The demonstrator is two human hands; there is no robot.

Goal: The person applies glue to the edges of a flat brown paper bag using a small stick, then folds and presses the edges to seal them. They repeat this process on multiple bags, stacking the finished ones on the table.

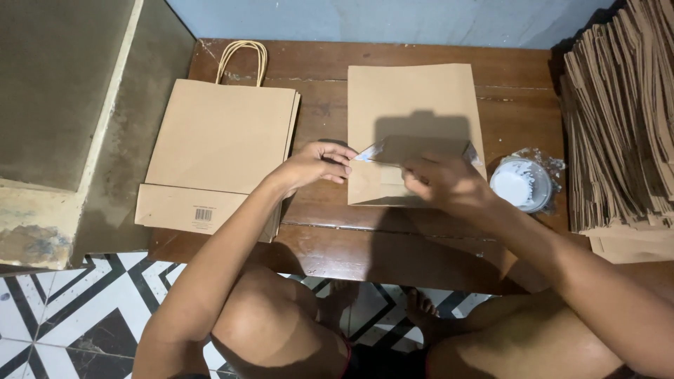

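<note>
Both hands work the folded bottom of a flat brown paper bag lying mid-surface: the left hand grip is pinched together on the flap's corner, the right hand presses the fold. The open glue tub sits just beside the right wrist; a careless sweep could tip it

Handled bag, glue tub, bag stack

The dark brown wooden surface carries a flat brown paper bag, a finished handled bag stack, a white round tub and a tall stack of folded brown bags.
</note>
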